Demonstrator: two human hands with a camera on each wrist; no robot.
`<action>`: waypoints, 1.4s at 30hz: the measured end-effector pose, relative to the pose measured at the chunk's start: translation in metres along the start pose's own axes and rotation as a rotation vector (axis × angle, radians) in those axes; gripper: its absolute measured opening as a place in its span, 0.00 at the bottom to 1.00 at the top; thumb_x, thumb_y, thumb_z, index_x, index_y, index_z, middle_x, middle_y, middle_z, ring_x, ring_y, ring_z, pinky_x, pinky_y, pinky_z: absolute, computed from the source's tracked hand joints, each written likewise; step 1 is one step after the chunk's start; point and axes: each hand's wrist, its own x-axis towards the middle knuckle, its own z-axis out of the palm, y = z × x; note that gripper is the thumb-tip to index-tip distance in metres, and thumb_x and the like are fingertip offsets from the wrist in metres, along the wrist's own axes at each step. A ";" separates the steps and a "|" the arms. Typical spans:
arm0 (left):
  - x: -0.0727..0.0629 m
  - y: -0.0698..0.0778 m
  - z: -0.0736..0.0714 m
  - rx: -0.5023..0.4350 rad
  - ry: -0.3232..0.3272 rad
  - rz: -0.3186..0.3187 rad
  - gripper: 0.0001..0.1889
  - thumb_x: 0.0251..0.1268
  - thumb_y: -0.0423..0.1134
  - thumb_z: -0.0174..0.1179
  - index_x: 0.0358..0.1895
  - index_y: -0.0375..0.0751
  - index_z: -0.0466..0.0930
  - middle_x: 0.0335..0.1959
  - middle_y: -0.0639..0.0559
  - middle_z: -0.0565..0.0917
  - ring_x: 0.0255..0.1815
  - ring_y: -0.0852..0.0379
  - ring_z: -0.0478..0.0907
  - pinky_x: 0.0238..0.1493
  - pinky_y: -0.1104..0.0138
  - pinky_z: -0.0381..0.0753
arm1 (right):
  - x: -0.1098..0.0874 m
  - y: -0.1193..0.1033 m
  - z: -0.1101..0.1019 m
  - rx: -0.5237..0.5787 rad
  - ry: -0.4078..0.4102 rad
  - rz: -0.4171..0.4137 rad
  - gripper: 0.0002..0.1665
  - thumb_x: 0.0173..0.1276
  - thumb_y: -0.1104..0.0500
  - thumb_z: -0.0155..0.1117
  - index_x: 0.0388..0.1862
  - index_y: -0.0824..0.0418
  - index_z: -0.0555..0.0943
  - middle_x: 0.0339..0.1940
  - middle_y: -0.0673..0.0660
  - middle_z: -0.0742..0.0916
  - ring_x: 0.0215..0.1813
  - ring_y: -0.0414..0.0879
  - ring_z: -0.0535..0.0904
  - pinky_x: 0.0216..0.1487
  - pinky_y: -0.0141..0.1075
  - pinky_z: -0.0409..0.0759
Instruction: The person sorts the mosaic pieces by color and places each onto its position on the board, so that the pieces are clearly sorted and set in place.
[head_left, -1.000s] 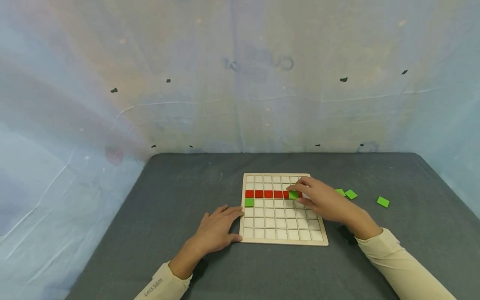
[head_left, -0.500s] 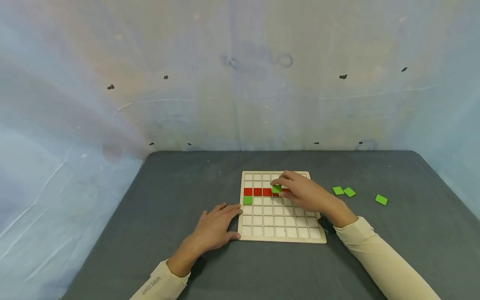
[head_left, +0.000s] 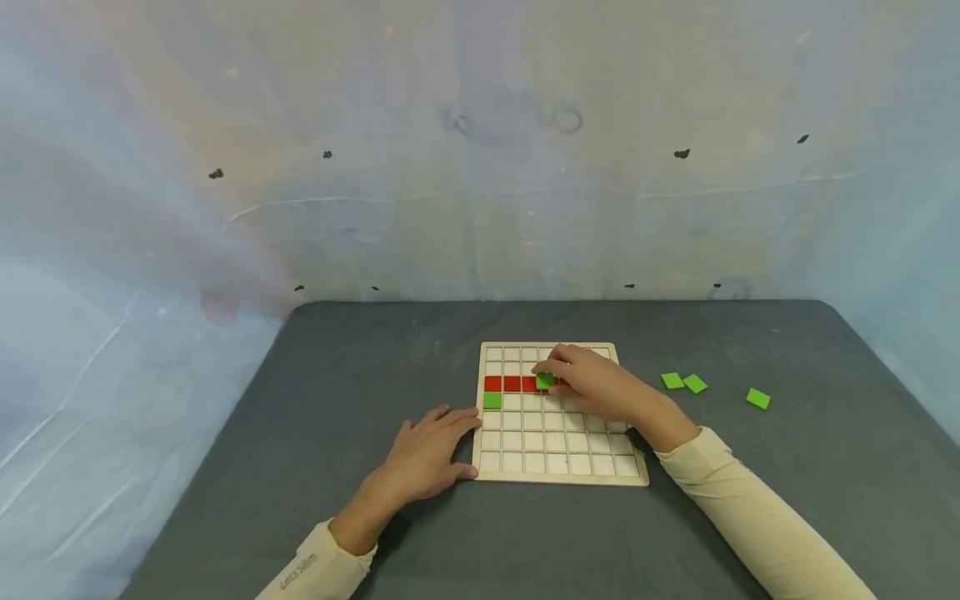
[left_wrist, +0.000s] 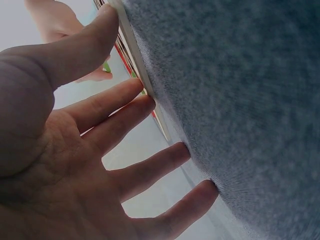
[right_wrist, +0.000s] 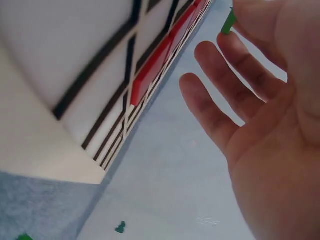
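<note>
A pale wooden grid board (head_left: 555,464) lies on the table. One row holds red tiles (head_left: 492,383); a green tile (head_left: 492,401) fills the leftmost cell of the row below. My right hand (head_left: 600,390) is over the board, pinching another green tile (head_left: 544,381) between thumb and fingertips. The right wrist view shows this green tile (right_wrist: 229,22) on edge, above the board's surface. At the board's left edge, my left hand (head_left: 423,454) touches the frame with thumb and fingers spread. Its outer fingers (left_wrist: 172,207) rest on the cloth in the left wrist view. My right hand hides some cells.
Right of the board lie loose green tiles: a close pair, one tile (head_left: 672,381) beside another (head_left: 695,383), and a single tile (head_left: 758,398) further right. Dark grey cloth covers the table (head_left: 360,375). A pale curtain (head_left: 480,167) hangs behind and along the sides.
My right hand has moved left across the board with the pinched green tile, from the right end of the red row toward its middle. My left hand stays at the board's edge.
</note>
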 end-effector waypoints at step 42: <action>0.001 -0.001 0.001 -0.004 -0.009 -0.006 0.35 0.56 0.52 0.72 0.69 0.53 0.74 0.74 0.56 0.70 0.76 0.39 0.63 0.61 0.28 0.64 | 0.025 -0.024 0.004 0.118 -0.044 -0.006 0.20 0.74 0.54 0.61 0.64 0.52 0.78 0.52 0.49 0.81 0.45 0.40 0.76 0.47 0.36 0.79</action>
